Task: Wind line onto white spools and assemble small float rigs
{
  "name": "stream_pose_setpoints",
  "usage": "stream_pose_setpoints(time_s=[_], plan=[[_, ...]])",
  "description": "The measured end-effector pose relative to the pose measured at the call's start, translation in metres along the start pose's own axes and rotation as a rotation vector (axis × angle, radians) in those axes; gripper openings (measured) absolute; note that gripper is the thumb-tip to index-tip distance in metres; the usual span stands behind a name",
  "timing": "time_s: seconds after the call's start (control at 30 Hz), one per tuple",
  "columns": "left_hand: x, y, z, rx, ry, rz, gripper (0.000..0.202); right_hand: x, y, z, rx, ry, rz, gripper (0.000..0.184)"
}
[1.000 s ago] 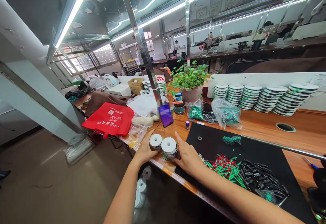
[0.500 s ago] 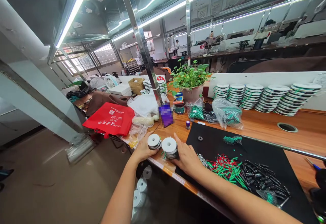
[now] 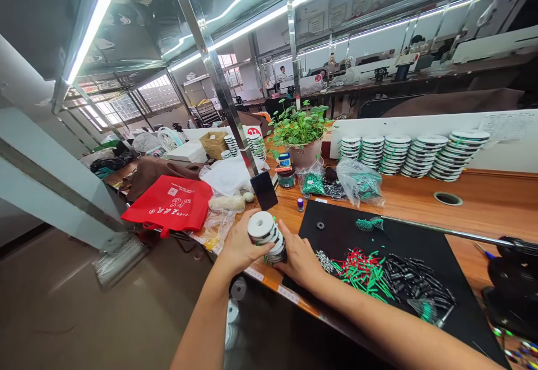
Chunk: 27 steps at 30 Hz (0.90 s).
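White spools (image 3: 261,227) with dark thread are stacked between my two hands at the front edge of the bench. My left hand (image 3: 241,244) is closed around the upper spools from the left, with the thumb across their front. On the right side, my right hand (image 3: 299,255) curls around the lower spools (image 3: 276,251). The upper spools sit on or against the lower ones, tilted slightly; the base of the stack is partly hidden by my fingers. A black mat (image 3: 336,230) lies just right of my right hand.
Red and green pieces (image 3: 361,272) and black parts (image 3: 416,280) lie on the mat. Several spool stacks (image 3: 395,154) line the back panel. A metal post (image 3: 227,95), a potted plant (image 3: 300,129), a phone (image 3: 264,189) and a red bag (image 3: 172,204) stand or lie nearby.
My left hand has brought its spools right and up, onto or against the spools in my right hand. The two groups were side by side before. The camera view has shifted right.
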<state>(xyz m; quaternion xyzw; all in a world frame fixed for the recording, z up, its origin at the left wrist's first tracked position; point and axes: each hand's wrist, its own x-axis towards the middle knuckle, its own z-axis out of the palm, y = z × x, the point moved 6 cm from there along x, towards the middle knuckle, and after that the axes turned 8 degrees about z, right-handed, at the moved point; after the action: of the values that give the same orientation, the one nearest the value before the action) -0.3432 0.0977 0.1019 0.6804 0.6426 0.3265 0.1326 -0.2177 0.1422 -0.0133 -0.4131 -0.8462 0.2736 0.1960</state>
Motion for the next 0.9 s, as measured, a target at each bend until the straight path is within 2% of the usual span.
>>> stream_pose_setpoints(time_s=[0.1,0.17,0.3,0.37,0.47,0.6,0.7,0.77,0.9], plan=[[0.0,-0.004,0.015,0.023,-0.007,0.002,0.069,0.002,0.001,0.002,0.014,0.001,0.009,0.105],[-0.003,-0.008,0.018,0.009,0.009,0.007,0.075,0.003,0.002,0.003,0.026,-0.003,0.009,0.102],[-0.008,-0.015,0.016,-0.206,0.072,-0.051,0.095,0.006,0.001,0.005,0.052,-0.007,0.009,0.097],[-0.009,-0.013,0.017,-0.31,0.104,-0.065,0.081,0.007,0.001,0.004,0.063,-0.007,0.009,0.095],[-0.009,-0.01,0.02,-0.307,0.172,-0.09,0.052,0.009,-0.002,0.002,0.081,-0.005,0.004,0.094],[-0.012,-0.007,0.02,-0.272,0.329,-0.152,0.044,0.007,-0.007,-0.006,0.094,0.026,-0.005,0.088],[-0.012,0.004,0.014,-0.285,0.428,-0.157,0.041,0.0,-0.014,-0.023,0.075,0.08,-0.004,0.083],[-0.005,0.018,0.006,-0.274,0.447,-0.142,0.04,-0.007,-0.019,-0.042,0.046,0.128,0.005,0.083],[0.028,0.068,-0.009,-0.243,0.405,-0.077,0.04,-0.023,-0.026,-0.103,-0.019,0.262,0.032,0.087]])
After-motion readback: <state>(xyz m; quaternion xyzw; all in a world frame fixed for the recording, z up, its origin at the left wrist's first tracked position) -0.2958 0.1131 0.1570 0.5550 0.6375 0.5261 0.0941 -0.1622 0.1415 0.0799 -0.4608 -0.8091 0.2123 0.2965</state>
